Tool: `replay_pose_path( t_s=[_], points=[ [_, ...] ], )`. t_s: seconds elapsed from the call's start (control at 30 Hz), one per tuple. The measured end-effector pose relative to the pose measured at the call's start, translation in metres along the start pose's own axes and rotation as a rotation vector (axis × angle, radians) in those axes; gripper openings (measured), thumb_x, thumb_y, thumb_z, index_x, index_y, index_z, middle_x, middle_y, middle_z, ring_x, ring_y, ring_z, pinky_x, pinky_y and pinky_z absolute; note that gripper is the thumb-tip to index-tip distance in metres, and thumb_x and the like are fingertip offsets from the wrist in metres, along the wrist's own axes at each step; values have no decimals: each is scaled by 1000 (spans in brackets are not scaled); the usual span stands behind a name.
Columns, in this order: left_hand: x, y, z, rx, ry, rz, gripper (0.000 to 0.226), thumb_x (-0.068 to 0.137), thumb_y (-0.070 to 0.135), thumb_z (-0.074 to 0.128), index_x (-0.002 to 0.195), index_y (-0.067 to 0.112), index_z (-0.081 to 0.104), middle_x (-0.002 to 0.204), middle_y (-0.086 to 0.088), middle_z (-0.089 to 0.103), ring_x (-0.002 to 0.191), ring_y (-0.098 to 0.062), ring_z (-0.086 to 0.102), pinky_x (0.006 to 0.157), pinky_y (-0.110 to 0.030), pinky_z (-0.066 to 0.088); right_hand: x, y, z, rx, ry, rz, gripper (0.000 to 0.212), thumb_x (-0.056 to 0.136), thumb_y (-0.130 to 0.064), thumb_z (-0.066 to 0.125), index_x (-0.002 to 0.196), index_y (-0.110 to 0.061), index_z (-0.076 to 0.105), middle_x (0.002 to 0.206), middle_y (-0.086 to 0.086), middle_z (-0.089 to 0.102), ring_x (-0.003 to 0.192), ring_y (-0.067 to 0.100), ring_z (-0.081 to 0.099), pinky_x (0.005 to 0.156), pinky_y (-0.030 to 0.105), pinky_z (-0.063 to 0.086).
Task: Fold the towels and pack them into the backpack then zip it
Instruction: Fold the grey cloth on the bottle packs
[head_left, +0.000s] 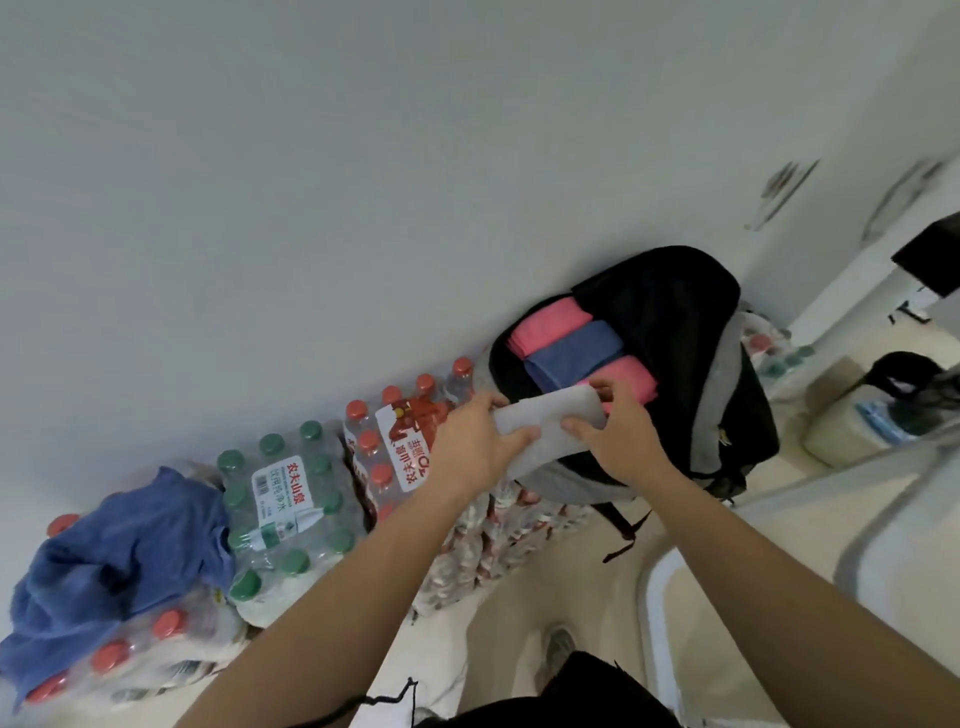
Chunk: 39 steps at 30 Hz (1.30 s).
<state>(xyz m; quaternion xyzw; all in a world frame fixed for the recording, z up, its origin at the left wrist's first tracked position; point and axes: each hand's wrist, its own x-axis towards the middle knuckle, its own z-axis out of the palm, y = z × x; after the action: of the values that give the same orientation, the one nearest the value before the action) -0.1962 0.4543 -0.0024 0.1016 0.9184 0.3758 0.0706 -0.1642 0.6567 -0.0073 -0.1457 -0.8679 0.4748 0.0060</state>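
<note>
- Both hands held one folded white towel (548, 427) at the open mouth of the backpack (675, 332): the left hand (475, 441) gripped the towel's end at nine o'clock, fingers over the top and thumb lying across its near face.
- Opposite it, the right hand (621, 434) pinched the towel's three-o'clock end, fingers curled over the upper edge and thumb pressed on the front.
- That white towel lay across the backpack's near rim, at about six o'clock of the opening, touching the nearest pink towel (631, 376).
- Inside the bag three folded towels sat side by side: another pink one (545, 327) at the far end, a blue towel (574, 353) in the middle, then the nearer pink one.
- The black-and-grey backpack stood unzipped on stacked packs of bottles, its flap leaning back against the white wall (311, 208).
- At nine o'clock of the backpack stood a red-capped bottle pack (400, 441), and further toward eight o'clock a green-capped bottle pack (291, 509).
- An unfolded blue towel (119, 566) lay crumpled over more red-capped bottles at the far eight-o'clock side, well apart from the bag.
- A shoe (558, 652) showed on the pale floor at six o'clock.
</note>
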Motion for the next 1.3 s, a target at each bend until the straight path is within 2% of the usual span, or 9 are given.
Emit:
replay_pose_path(
  t_s=[0.1, 0.2, 0.3, 0.4, 0.53, 0.8, 0.93, 1.13, 1.3],
  points=[
    [10, 34, 29, 16, -50, 46, 51, 82, 34, 62, 129, 20, 48, 123, -2, 54, 110, -22, 56, 90, -35, 46, 13, 27, -23, -119, 109, 41, 54, 83, -23, 76, 127, -10, 46, 117, 8, 55, 105, 26, 55, 86, 34, 45],
    [16, 53, 57, 70, -149, 61, 47, 83, 22, 59, 128, 16, 48, 119, -7, 49, 107, -28, 54, 87, -34, 42, 23, 50, -33, -222, 83, 112, 52, 87, -16, 71, 130, -3, 45, 124, 19, 50, 107, 35, 54, 85, 33, 41],
    [22, 60, 82, 146, -180, -2, 43, 84, 22, 62, 124, 12, 51, 116, -11, 51, 105, -33, 55, 87, -38, 46, 27, 68, -27, -320, 49, 143, 41, 87, -9, 64, 122, 4, 46, 120, 26, 49, 98, 43, 56, 81, 41, 48],
    [29, 66, 95, 185, -185, -88, 40, 84, 22, 65, 118, 6, 51, 115, -16, 55, 103, -36, 57, 85, -41, 49, 22, 69, -23, -486, 46, 153, 39, 89, -12, 58, 125, -1, 47, 126, 21, 46, 101, 42, 58, 83, 48, 51],
    [35, 71, 107, 142, -182, -222, 38, 85, 22, 63, 112, -1, 49, 115, -23, 58, 105, -41, 59, 85, -43, 49, 8, 70, -23, -763, 266, -106, 26, 81, -21, 62, 107, -17, 65, 120, 7, 58, 106, 32, 53, 82, 44, 45],
    [34, 79, 128, -36, -261, -283, 42, 85, 25, 72, 115, 6, 51, 111, -11, 61, 100, -25, 58, 79, -30, 44, -3, 103, -24, -381, 185, 9, 36, 96, -24, 50, 130, -15, 61, 131, 11, 55, 110, 38, 55, 94, 45, 44],
    [34, 80, 132, -114, -220, -304, 41, 88, 22, 71, 119, 4, 49, 111, -11, 61, 100, -24, 59, 79, -28, 43, 2, 108, -26, -209, 30, -54, 44, 100, -16, 45, 144, -12, 46, 153, 14, 36, 137, 33, 37, 112, 40, 33],
    [37, 70, 117, 378, -234, -66, 40, 87, 47, 61, 111, 16, 52, 107, -6, 64, 96, -30, 63, 78, -42, 53, 3, 109, -22, -274, -142, -36, 55, 102, -40, 43, 153, -22, 30, 163, 17, 4, 150, 36, 4, 120, 48, 20],
    [42, 51, 99, 639, -161, 168, 34, 87, 49, 61, 106, 21, 58, 105, -2, 63, 99, -26, 61, 83, -38, 47, 5, 110, -13, -469, -156, -44, 69, 97, -58, 42, 156, -31, 18, 163, 19, -8, 149, 40, -9, 119, 50, 11]
  ],
)
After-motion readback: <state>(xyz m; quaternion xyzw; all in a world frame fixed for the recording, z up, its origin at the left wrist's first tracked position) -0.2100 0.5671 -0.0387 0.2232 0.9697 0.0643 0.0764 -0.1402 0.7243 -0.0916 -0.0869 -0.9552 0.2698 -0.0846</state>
